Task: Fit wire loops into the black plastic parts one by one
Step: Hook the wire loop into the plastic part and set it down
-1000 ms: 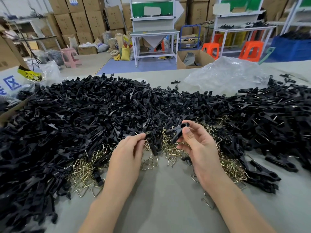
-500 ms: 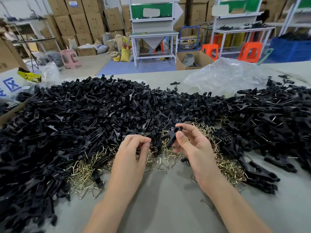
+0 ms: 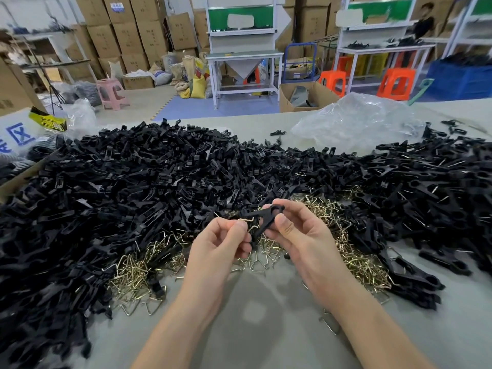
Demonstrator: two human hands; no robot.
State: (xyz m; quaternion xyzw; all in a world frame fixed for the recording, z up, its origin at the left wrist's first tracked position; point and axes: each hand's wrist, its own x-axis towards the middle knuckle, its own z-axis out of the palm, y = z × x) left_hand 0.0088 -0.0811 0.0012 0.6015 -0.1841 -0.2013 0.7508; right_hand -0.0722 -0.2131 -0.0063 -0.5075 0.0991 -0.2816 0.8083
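While both hands hang over the middle of the tabletop (image 3: 253, 334), they meet around one black plastic part (image 3: 267, 215). The right hand (image 3: 300, 235) has its thumb and fingers curled round that part, pinching it near the wider end, so the part sits tilted between the two hands, above the table and clear of the heaps. The left hand (image 3: 221, 245) has its fingers curled in, with thumb and forefinger pinching a single brass-coloured wire loop (image 3: 246, 221). The loop sits right against the narrow left end of the part. Honestly can't tell if it's actually seated in there or just touching.

Under and around the hands is a scatter of loose wire loops (image 3: 138, 272), running from left of the wrists round to the right side, with a few strays lying nearer the front edge. Behind that, a huge heap of black plastic parts (image 3: 133, 187) covers the table from the left edge across the middle. A second heap (image 3: 426, 187) spreads toward the right edge, and some pieces there show bits of wire. A crumpled clear plastic bag (image 3: 356, 121) lies near the far edge, on the right. A cardboard box (image 3: 16, 182) pokes in at the left edge.
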